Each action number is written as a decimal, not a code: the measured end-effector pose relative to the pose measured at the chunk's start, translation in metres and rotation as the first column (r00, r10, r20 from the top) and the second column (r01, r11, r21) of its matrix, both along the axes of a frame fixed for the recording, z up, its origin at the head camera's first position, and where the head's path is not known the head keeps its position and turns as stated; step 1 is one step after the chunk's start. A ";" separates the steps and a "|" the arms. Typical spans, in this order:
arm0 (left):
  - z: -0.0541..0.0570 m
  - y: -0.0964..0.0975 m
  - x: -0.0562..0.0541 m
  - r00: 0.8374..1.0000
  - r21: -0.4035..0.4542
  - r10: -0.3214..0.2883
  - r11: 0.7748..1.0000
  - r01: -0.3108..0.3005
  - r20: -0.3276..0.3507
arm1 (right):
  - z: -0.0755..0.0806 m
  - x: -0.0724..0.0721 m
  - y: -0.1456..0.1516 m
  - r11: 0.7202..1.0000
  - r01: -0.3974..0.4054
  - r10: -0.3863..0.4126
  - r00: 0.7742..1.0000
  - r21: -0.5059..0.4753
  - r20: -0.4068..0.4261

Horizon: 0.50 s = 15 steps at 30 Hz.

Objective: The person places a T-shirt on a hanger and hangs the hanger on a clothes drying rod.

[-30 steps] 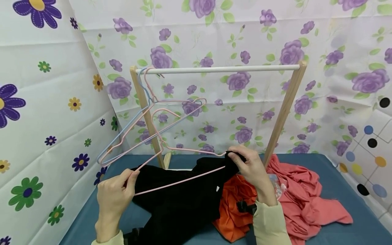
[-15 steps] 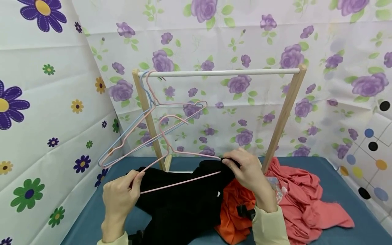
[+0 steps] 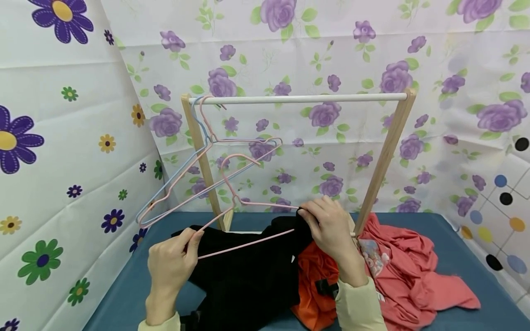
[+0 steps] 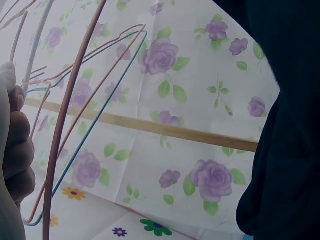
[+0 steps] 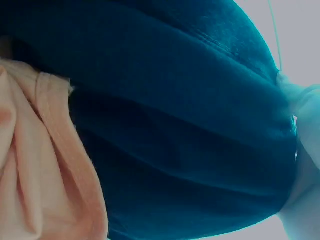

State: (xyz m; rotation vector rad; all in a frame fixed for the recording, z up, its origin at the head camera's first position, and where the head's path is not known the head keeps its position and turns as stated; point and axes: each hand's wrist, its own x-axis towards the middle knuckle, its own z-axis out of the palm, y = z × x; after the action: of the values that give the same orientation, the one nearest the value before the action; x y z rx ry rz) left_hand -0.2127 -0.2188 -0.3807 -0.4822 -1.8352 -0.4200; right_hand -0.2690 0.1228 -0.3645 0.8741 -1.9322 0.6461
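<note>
Before one table's (image 3: 450, 239) back edge, one hanger (image 3: 244, 244) is gripped by left hand (image 3: 170, 262), one black garment (image 3: 248, 285) by right hand (image 3: 332, 232).

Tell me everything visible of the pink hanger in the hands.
The thin pink wire-like hanger has a rounded open hook, a narrow neck, sloping shoulders and a straight lower bar running in front of the black cloth garment. It is tilted, lower at the left hand, which grips that end and hides its corner. The other end disappears into the garment, where the right hand pinches the cloth. Its hook is off the straight white rail.
</note>
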 end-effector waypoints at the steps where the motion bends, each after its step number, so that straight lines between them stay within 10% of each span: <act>1: 0.000 0.001 0.000 1.000 0.002 0.000 1.000 0.000 -0.003 | 0.000 0.000 -0.001 1.000 0.011 -0.011 1.000 -0.003 -0.002; 15: -0.004 0.016 -0.003 1.000 -0.006 -0.008 1.000 0.008 0.017 | 0.002 0.004 -0.013 0.998 0.051 -0.053 0.997 -0.038 -0.050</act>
State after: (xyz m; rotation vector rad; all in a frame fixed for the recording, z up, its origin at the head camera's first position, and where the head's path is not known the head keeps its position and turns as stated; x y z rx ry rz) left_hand -0.2153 -0.2027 -0.3851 -0.4917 -1.8521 -0.4248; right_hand -0.2647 0.1095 -0.3620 0.8071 -1.8853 0.6209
